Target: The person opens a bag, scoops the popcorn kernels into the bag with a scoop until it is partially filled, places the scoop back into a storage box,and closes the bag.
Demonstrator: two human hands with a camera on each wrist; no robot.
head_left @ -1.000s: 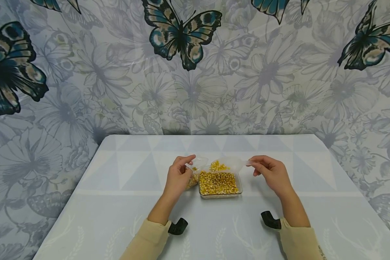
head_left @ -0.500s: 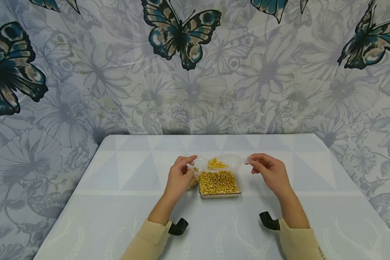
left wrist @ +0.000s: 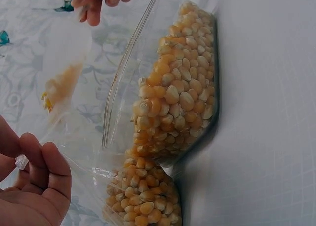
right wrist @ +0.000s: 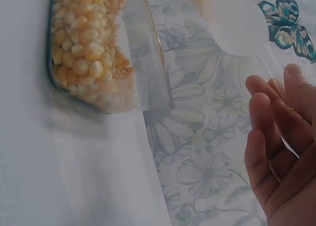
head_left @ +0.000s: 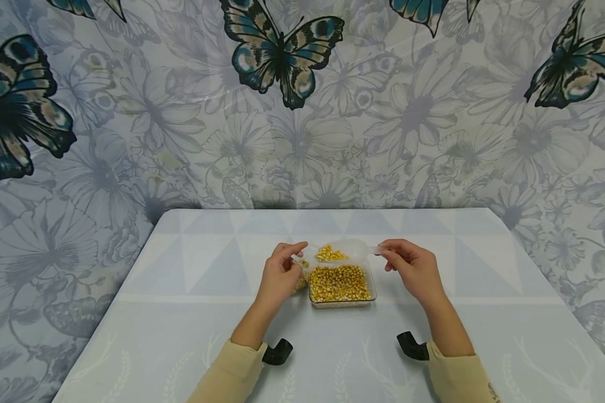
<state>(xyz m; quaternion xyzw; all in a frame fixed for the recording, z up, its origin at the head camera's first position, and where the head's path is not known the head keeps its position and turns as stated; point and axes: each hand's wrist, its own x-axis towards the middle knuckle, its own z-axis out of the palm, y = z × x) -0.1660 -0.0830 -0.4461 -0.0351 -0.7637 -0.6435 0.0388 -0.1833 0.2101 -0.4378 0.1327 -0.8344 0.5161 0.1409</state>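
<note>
My right hand point(head_left: 414, 267) pinches the handle of a translucent white scoop point(head_left: 355, 250) between thumb and fingers. Yellow corn kernels point(head_left: 331, 253) lie in the scoop's left part, toward the bag. Beneath and nearer me stands a rectangular glass container point(head_left: 341, 304) heaped with kernels. At its left is a clear plastic bag point(left wrist: 143, 201) partly filled with kernels, its side against the container. My left hand point(head_left: 280, 274) pinches the bag's edge near its mouth. In the left wrist view the scoop's tip is close to the bag's opening; whether it is inside, I cannot tell.
The table point(head_left: 181, 336) has a pale patterned cover. Its far edge meets a wall hanging point(head_left: 302, 151) with flowers and butterflies. A black curved piece point(head_left: 278, 352) sticks out from each sleeve cuff.
My right hand has moved left with the scoop, carrying its kernels closer to the bag. The left hand has barely moved, and the container stays in place.
</note>
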